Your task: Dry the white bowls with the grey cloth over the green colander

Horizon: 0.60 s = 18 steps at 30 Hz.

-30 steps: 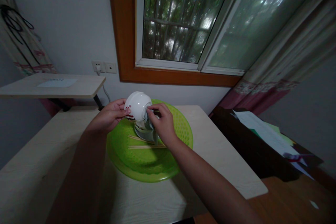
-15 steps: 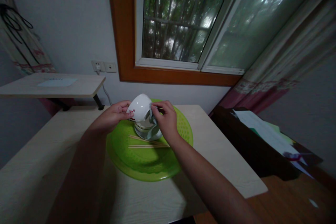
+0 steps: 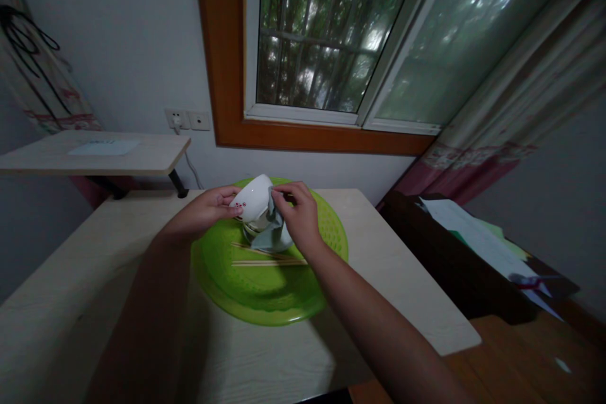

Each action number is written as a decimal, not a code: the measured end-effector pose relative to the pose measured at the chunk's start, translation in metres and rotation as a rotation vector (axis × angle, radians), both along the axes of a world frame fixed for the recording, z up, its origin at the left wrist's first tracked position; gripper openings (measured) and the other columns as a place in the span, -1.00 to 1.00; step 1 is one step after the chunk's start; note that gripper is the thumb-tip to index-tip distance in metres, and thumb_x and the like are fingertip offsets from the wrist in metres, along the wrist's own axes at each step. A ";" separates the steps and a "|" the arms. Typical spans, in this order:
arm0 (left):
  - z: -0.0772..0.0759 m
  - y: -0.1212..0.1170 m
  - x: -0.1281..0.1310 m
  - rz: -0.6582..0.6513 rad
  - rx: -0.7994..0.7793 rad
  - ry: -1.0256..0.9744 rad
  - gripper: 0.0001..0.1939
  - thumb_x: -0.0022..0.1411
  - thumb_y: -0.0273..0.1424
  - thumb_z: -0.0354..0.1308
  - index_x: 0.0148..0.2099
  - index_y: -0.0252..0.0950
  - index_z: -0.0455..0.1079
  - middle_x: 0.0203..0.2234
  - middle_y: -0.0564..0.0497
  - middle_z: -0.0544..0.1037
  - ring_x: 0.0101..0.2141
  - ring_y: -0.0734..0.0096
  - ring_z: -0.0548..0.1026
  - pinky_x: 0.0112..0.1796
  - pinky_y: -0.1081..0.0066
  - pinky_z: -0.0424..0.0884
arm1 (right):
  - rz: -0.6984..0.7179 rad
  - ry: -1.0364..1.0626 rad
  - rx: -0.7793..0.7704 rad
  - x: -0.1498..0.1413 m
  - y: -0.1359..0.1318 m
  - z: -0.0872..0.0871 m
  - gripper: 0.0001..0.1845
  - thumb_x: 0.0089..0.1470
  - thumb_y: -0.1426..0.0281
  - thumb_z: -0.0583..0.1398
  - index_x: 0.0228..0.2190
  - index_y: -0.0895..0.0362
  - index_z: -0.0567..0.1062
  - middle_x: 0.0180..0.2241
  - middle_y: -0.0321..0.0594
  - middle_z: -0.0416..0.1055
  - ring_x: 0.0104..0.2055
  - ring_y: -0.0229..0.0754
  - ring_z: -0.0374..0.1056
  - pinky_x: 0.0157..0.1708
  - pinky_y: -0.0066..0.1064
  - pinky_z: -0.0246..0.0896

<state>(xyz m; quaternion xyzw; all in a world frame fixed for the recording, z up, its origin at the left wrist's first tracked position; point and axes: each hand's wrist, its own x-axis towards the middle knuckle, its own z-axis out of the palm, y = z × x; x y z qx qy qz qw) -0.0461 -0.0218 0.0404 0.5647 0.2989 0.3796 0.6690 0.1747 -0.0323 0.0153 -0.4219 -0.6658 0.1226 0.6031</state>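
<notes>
My left hand (image 3: 216, 206) grips a white bowl (image 3: 255, 197) with small red marks, tilted on its side above a green tray (image 3: 265, 306). Pinched in my right hand (image 3: 299, 208) is a pale grey-green cloth (image 3: 273, 235), which touches the bowl's right side and hangs down in front. Below the held bowl, more white dishware (image 3: 249, 231) stands on the tray, partly covered by the cloth. Several wooden chopsticks (image 3: 265, 263) lie in front of it, their right ends close under my right wrist.
The tray rests on a light wooden table (image 3: 398, 290). At the back left stands a raised shelf (image 3: 156, 154) with a sheet of paper (image 3: 104, 147). A window (image 3: 331, 31) is behind. To the right, a dark cabinet (image 3: 435, 259) carries papers (image 3: 466, 227).
The bowl has turned a little in my left hand and sits slightly lower. The cloth hangs more spread out, covering more of the dishware below.
</notes>
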 end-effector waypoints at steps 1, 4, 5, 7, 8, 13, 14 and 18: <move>0.000 0.000 0.001 -0.006 -0.008 0.005 -0.63 0.07 -0.47 0.39 -0.02 -0.33 0.55 -0.24 -0.15 0.68 -0.30 0.22 0.64 -0.29 0.40 0.51 | -0.018 0.013 -0.016 0.002 0.001 0.000 -0.91 0.19 0.35 0.27 -0.30 0.04 0.61 -0.29 -0.22 0.49 -0.21 -0.17 0.41 -0.21 -0.33 0.35; 0.002 -0.001 0.004 -0.021 -0.008 0.021 -0.61 0.06 -0.46 0.39 -0.01 -0.31 0.56 -0.24 -0.14 0.68 -0.30 0.21 0.64 -0.28 0.39 0.51 | 0.003 -0.010 0.006 0.001 -0.001 -0.001 -0.92 0.18 0.36 0.27 -0.30 0.04 0.61 -0.29 -0.22 0.50 -0.21 -0.17 0.41 -0.20 -0.33 0.35; 0.002 -0.001 0.005 -0.023 0.003 0.029 -0.62 0.06 -0.47 0.39 -0.02 -0.31 0.57 -0.25 -0.13 0.69 -0.30 0.23 0.63 -0.29 0.40 0.50 | 0.036 -0.037 0.035 -0.002 -0.003 -0.001 -0.92 0.19 0.36 0.28 -0.29 0.04 0.61 -0.28 -0.22 0.50 -0.20 -0.17 0.42 -0.18 -0.32 0.35; 0.003 0.000 0.006 -0.023 0.025 0.048 -0.64 0.06 -0.49 0.38 -0.04 -0.31 0.58 -0.26 -0.11 0.69 -0.31 0.27 0.62 -0.30 0.43 0.49 | 0.140 -0.122 0.094 -0.008 -0.009 -0.001 -0.91 0.20 0.37 0.27 -0.27 0.03 0.62 -0.27 -0.22 0.51 -0.18 -0.18 0.43 -0.14 -0.31 0.35; 0.003 0.000 0.006 -0.022 0.033 0.056 -0.66 0.06 -0.50 0.38 -0.06 -0.30 0.59 -0.27 -0.10 0.69 -0.32 0.29 0.62 -0.31 0.44 0.48 | 0.195 -0.176 0.109 -0.011 -0.011 -0.002 -0.90 0.21 0.37 0.26 -0.25 0.02 0.62 -0.26 -0.22 0.51 -0.17 -0.18 0.43 -0.12 -0.30 0.35; 0.003 0.001 0.007 -0.004 0.047 0.076 -0.68 0.04 -0.51 0.38 -0.09 -0.28 0.60 -0.28 -0.08 0.69 -0.31 0.29 0.62 -0.31 0.45 0.49 | 0.176 -0.223 0.090 -0.013 -0.010 -0.003 -0.90 0.21 0.37 0.26 -0.25 0.00 0.62 -0.26 -0.22 0.51 -0.16 -0.15 0.43 -0.10 -0.26 0.34; 0.002 0.001 0.006 -0.002 0.053 0.078 -0.67 0.03 -0.52 0.38 -0.10 -0.28 0.61 -0.28 -0.08 0.69 -0.30 0.28 0.62 -0.30 0.44 0.50 | 0.135 -0.179 0.078 -0.011 -0.007 -0.003 -0.90 0.21 0.38 0.26 -0.26 0.01 0.62 -0.26 -0.22 0.51 -0.17 -0.15 0.42 -0.11 -0.27 0.34; 0.000 0.002 0.003 -0.023 0.065 0.072 -0.64 0.04 -0.51 0.38 -0.06 -0.28 0.60 -0.24 -0.12 0.69 -0.25 0.24 0.64 -0.24 0.40 0.52 | -0.019 -0.030 0.012 0.000 0.000 -0.001 -0.91 0.20 0.37 0.26 -0.28 0.05 0.60 -0.29 -0.23 0.48 -0.23 -0.16 0.40 -0.21 -0.31 0.33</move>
